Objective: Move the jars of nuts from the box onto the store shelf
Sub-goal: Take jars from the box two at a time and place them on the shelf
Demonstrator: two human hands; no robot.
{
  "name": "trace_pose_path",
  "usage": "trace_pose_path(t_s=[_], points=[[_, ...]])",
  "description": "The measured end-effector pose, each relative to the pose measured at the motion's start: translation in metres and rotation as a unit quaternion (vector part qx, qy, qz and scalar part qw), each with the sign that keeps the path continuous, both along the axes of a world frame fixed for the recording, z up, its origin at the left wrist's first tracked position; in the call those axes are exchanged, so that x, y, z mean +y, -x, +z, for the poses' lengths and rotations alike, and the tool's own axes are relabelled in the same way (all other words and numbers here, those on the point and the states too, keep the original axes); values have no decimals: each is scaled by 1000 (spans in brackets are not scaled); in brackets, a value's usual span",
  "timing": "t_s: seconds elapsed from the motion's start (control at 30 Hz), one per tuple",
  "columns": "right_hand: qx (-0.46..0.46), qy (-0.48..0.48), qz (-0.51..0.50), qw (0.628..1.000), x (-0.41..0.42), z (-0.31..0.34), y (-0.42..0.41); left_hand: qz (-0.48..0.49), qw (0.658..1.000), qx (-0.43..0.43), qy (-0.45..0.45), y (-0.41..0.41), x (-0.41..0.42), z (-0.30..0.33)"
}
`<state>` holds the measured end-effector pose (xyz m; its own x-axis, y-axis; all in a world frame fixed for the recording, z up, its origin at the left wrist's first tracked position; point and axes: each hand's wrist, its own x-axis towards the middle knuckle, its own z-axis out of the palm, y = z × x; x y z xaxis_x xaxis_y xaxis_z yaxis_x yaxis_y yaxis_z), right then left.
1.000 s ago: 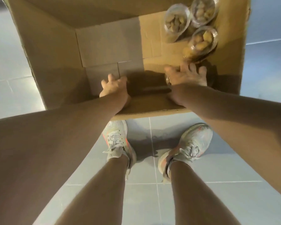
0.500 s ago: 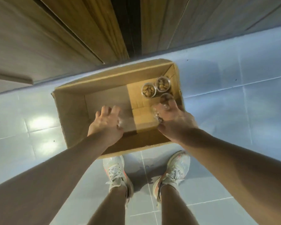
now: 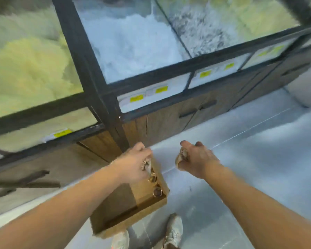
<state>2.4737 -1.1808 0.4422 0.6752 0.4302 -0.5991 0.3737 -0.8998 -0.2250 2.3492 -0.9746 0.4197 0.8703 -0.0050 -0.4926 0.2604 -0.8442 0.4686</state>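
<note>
Grey floor tiles (image 3: 258, 159) run along a glass-fronted store shelf (image 3: 151, 81) on wooden cabinets. One jar of nuts (image 3: 181, 157) is clamped in the right hand (image 3: 197, 160), another jar (image 3: 147, 165) pinched in the left hand (image 3: 135, 162), both above the box (image 3: 133, 209), where two remaining jars (image 3: 155, 186) sit at its right end. Judging from this, carrying both upright and setting them down one at a time suits the lift best.

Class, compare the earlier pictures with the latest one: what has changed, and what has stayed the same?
Both hands have risen out of the box: the left hand and right hand each now grip a jar of nuts. The view has swung up to the glass-fronted shelf unit. Two jars remain in the box.
</note>
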Motion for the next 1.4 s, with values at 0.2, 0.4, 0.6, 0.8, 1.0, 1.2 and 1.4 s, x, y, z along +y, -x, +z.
trace_pose_path(t_s=[0.2, 0.4, 0.6, 0.8, 1.0, 1.2, 1.4], points=[[-63, -50, -110, 991, -58, 156, 36, -111, 992, -63, 1, -5, -23, 182], [-147, -105, -205, 962, -103, 278, 78, -184, 972, -142, -15, 2, -56, 313], [-250, -117, -280, 920, -153, 366, 126, -255, 951, -173, -26, 6, -94, 389], [-258, -96, -360, 891, -213, 423, 190, -309, 929, -203, -14, 20, -150, 440], [-274, -66, -422, 862, -289, 459, 259, -353, 904, -239, 8, 52, -234, 468], [-291, -30, -475, 830, -371, 478, 346, -432, 863, -259, 34, 99, -325, 489], [-305, 5, -525, 794, -455, 491, 457, -498, 824, -264, 50, 168, -433, 497]])
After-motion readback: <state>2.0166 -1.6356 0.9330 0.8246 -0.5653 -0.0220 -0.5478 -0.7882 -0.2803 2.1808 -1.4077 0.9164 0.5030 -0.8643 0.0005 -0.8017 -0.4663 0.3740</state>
